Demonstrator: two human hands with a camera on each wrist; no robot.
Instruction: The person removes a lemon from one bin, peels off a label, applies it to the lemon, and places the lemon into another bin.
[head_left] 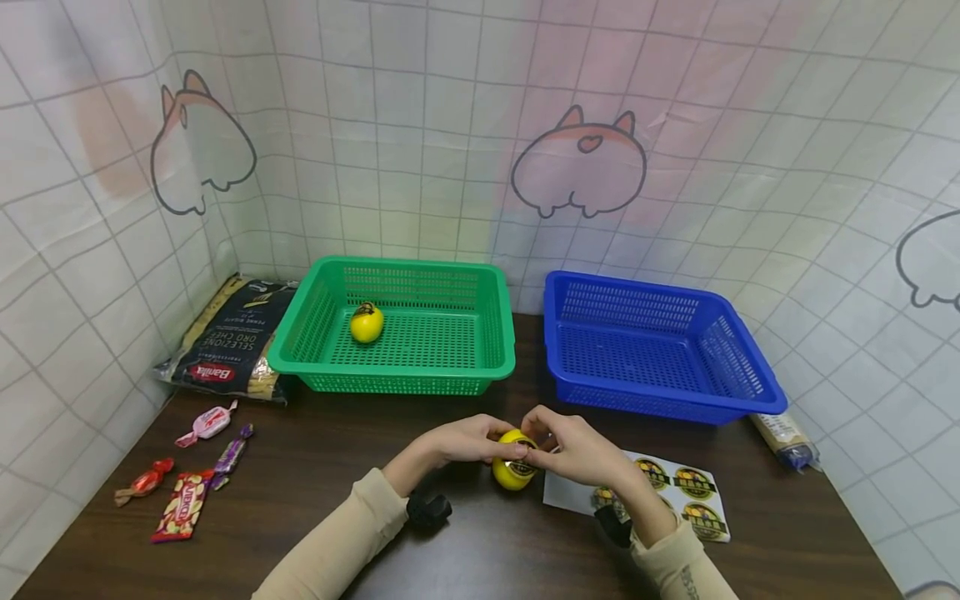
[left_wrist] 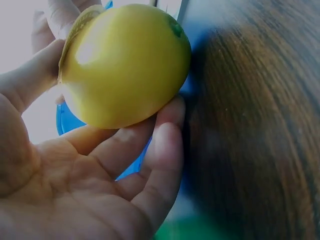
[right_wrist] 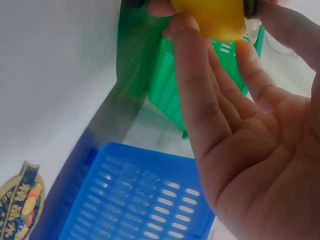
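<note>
In the head view, a yellow lemon-like fruit (head_left: 513, 478) is held between both hands, low over the table. My left hand (head_left: 467, 440) grips it from the left, thumb near the label and fingertips beneath, as the left wrist view shows. A dark-and-gold label sticker (left_wrist: 75, 34) lies on its side with one edge standing off the skin. My right hand (head_left: 576, 447) holds the fruit from the other side, its thumb on the label and its fingertips at the skin. Beside the right hand lies a white sheet of round stickers (head_left: 564, 493), partly covered by the forearm.
Behind stands a green basket (head_left: 397, 383) holding another labelled yellow fruit (head_left: 367, 327); right of it is a blue basket (head_left: 652, 403). A pasta bag (head_left: 232, 333) leans at the left, several wrapped candies (head_left: 180, 507) lie in front, and a small packet (head_left: 783, 437) sits far right.
</note>
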